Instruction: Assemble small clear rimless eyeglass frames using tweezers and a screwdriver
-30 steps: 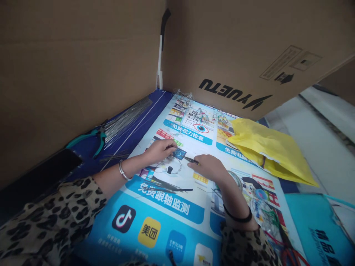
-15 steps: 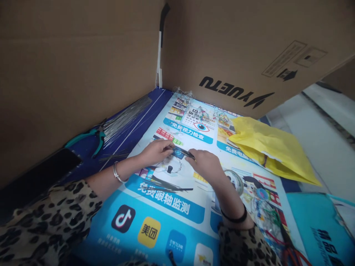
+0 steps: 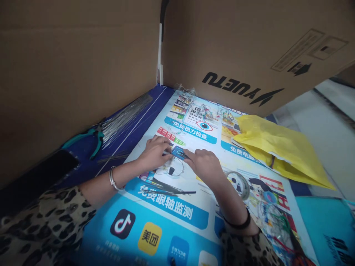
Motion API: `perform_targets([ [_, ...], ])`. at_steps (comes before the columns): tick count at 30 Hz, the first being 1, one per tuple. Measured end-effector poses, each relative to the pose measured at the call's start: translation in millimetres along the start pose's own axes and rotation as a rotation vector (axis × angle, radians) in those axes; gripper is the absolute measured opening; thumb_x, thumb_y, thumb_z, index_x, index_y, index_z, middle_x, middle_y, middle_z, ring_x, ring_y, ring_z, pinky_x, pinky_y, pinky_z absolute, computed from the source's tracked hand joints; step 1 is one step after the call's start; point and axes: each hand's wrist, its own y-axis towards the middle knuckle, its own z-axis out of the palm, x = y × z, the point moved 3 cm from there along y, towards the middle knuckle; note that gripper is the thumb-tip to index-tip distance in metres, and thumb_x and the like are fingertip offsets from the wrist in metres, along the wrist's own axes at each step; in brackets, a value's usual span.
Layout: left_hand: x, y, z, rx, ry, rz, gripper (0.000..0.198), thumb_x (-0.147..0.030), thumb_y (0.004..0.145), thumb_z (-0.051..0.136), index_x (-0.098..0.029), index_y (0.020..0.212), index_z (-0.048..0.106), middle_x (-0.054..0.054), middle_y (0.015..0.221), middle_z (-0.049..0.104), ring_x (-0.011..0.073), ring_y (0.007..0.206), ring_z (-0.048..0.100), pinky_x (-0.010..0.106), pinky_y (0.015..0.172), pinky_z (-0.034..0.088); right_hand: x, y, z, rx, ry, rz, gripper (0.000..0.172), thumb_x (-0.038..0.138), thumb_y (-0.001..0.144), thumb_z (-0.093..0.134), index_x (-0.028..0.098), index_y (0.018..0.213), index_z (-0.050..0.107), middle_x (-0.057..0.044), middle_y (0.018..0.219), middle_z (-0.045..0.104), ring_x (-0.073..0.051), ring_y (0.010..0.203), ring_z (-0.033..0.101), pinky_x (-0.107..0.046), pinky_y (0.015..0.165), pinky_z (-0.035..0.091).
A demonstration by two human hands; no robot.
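My left hand (image 3: 157, 152) is closed in a pinch over the middle of the printed poster (image 3: 122, 201). My right hand (image 3: 203, 162), also closed, faces it a short distance away. Thin dark strips seem to run between the two sets of fingertips; the fingers mostly cover them, and their exact kind is unclear. Just below the hands, a thin loop with small beads (image 3: 182, 171) lies on the poster. Nearer to me is a loose bundle of thin dark strips (image 3: 169, 189). A roll of clear tape (image 3: 245, 187) lies beside my right forearm.
Teal-handled pliers (image 3: 95, 146) and a sheaf of thin wires (image 3: 122, 116) lie at left. Cardboard walls (image 3: 222, 44) close off the back and left. A yellow bag (image 3: 283, 151), a teal package (image 3: 318, 218), tangled coloured wires (image 3: 273, 221) and red-handled tools (image 3: 301, 258) are at right.
My hands have drawn closer together, and the dark strips between them show less than before. The left hand has turned slightly. The whole view has shifted a little.
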Motion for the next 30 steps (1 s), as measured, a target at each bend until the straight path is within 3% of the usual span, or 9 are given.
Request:
perform_targets([
  [10, -7.0, 3.8, 1.5, -0.045, -0.008, -0.053, 0.01, -0.03, 0.071, 0.061, -0.02, 0.073, 0.063, 0.003, 0.106, 0.058, 0.0229, 0.101, 0.044, 0.039, 0.083, 0.033, -6.8, -3.1, -0.4, 0.018, -0.016, 0.023, 0.037, 0.047, 0.089, 0.033, 0.029, 0.117, 0.05, -0.005, 0.082, 0.062, -0.018, 0.077, 0.054, -0.027, 0.061, 0.026],
  [18, -10.2, 7.0, 3.9, -0.073, -0.008, -0.027, 0.004, -0.02, 0.07, 0.059, -0.019, 0.067, 0.063, 0.003, 0.102, 0.06, 0.0226, 0.099, 0.046, 0.038, 0.081, 0.036, -1.1, -3.9, -0.1, -0.058, -0.059, -0.007, 0.033, 0.043, 0.088, 0.039, 0.027, 0.114, 0.052, -0.006, 0.08, 0.061, -0.02, 0.077, 0.053, -0.029, 0.061, 0.024],
  [24, -9.9, 9.7, 4.0, -0.056, -0.122, 0.055, 0.007, -0.012, 0.069, 0.055, -0.017, 0.066, 0.059, 0.002, 0.083, 0.062, 0.0168, 0.083, 0.052, 0.033, 0.082, 0.037, 1.9, -6.4, -2.3, -0.035, -0.055, -0.008, 0.031, 0.04, 0.088, 0.041, 0.026, 0.113, 0.052, -0.006, 0.079, 0.061, -0.018, 0.075, 0.052, -0.029, 0.059, 0.023],
  [30, -6.3, 6.6, 0.7, 0.019, -0.186, 0.098, 0.005, -0.015, 0.072, 0.054, -0.017, 0.07, 0.057, 0.0, 0.068, 0.058, 0.0145, 0.073, 0.051, 0.027, 0.068, 0.039, 3.0, -8.5, -2.7, -0.012, -0.021, 0.018, 0.028, 0.04, 0.088, 0.041, 0.026, 0.109, 0.053, -0.005, 0.077, 0.062, -0.017, 0.072, 0.053, -0.028, 0.059, 0.024],
])
